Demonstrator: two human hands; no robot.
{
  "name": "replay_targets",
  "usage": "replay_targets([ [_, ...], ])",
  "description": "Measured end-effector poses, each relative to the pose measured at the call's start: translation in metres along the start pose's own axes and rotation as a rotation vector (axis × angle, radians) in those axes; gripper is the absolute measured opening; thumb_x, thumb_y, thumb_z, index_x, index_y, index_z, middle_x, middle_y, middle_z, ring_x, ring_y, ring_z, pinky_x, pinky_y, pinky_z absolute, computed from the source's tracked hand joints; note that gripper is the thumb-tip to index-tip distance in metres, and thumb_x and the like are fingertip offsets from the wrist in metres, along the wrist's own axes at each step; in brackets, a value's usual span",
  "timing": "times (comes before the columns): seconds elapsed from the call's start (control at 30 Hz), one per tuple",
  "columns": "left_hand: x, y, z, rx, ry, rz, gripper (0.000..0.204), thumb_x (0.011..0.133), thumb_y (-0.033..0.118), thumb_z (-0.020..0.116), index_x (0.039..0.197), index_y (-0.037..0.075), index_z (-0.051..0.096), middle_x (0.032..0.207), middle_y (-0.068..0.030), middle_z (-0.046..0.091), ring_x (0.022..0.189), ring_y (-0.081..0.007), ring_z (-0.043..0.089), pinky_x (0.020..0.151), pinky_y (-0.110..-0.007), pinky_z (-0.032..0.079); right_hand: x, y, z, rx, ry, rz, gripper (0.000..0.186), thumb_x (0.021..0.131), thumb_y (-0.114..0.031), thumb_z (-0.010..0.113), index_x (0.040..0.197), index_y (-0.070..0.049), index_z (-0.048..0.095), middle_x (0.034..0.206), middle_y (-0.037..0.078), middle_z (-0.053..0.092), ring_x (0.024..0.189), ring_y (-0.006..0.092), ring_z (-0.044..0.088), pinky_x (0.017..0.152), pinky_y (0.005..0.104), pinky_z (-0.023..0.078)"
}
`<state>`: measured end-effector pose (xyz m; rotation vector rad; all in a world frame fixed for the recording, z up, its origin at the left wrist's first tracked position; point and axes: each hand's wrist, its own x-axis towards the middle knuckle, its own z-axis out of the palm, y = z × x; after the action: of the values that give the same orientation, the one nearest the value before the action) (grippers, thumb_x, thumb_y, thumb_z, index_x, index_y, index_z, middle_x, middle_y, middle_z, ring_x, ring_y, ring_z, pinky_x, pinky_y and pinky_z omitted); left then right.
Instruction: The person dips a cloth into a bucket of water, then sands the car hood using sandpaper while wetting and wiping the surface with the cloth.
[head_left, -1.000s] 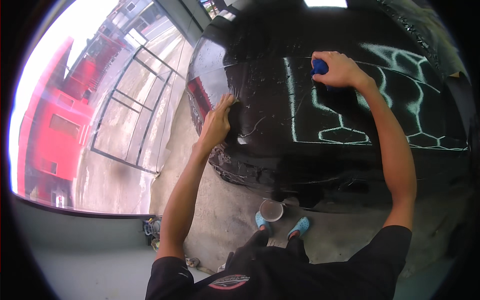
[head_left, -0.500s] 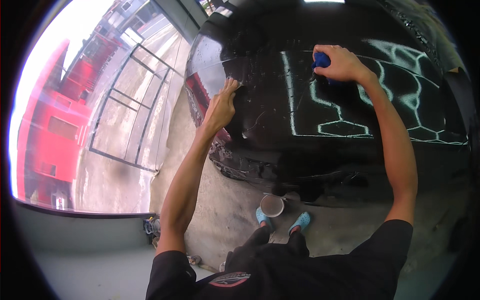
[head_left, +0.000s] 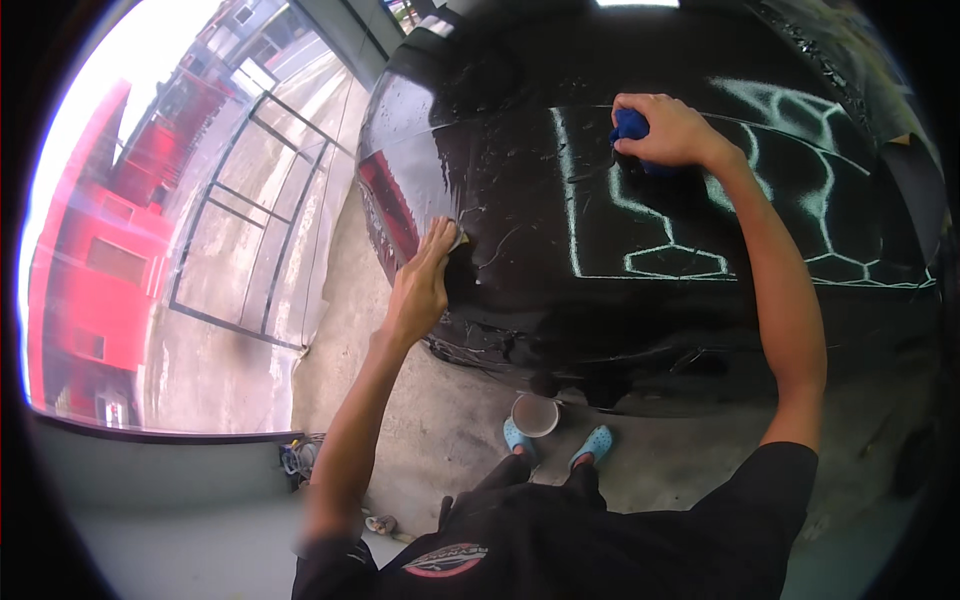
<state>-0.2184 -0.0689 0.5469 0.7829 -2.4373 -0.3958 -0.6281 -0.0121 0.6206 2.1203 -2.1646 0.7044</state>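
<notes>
Both bare arms reach forward from the lower edge toward a glossy black car body [head_left: 520, 250]. The left hand [head_left: 420, 285] lies flat against the car's near left edge, fingers together and pointing up, arm nearly straight. The right hand [head_left: 670, 130] is further up the car, on its upper surface, fingers curled closed around a blue pad [head_left: 628, 124], wrist bent, elbow slightly flexed.

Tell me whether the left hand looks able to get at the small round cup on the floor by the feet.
Probably not as it stands: the left hand rests up on the black car panel, and the cup sits low, under the panel's edge.
</notes>
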Motion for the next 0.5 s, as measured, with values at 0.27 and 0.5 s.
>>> replay_targets([
  [0.27, 0.055, -0.029, -0.020, 0.085, -0.007, -0.011, 0.038, 0.101, 0.000, 0.047, 0.139, -0.003, 0.056, 0.147, -0.0254, 0.052, 0.141, -0.0410, 0.044, 0.117, -0.048, 0.041, 0.019, -0.015, 0.001, 0.025, -0.054, -0.035, 0.035, 0.080, -0.034, 0.077, 0.104, -0.013, 0.063, 0.101, 0.014, 0.072, 0.100, 0.0359, 0.069, 0.089, 0.0453, 0.054],
  [0.5, 0.016, -0.011, -0.008, -0.013, 0.001, -0.003, 0.041, 0.099, -0.005, 0.048, 0.140, -0.003, 0.055, 0.148, -0.0248, 0.052, 0.143, -0.0380, 0.043, 0.118, -0.047, 0.040, 0.016, -0.018, -0.010, -0.076, -0.223, 0.064, 0.066, 0.078, -0.045, 0.074, 0.137, -0.021, 0.060, 0.131, 0.014, 0.066, 0.124, 0.0332, 0.062, 0.107, 0.0459, 0.049],
])
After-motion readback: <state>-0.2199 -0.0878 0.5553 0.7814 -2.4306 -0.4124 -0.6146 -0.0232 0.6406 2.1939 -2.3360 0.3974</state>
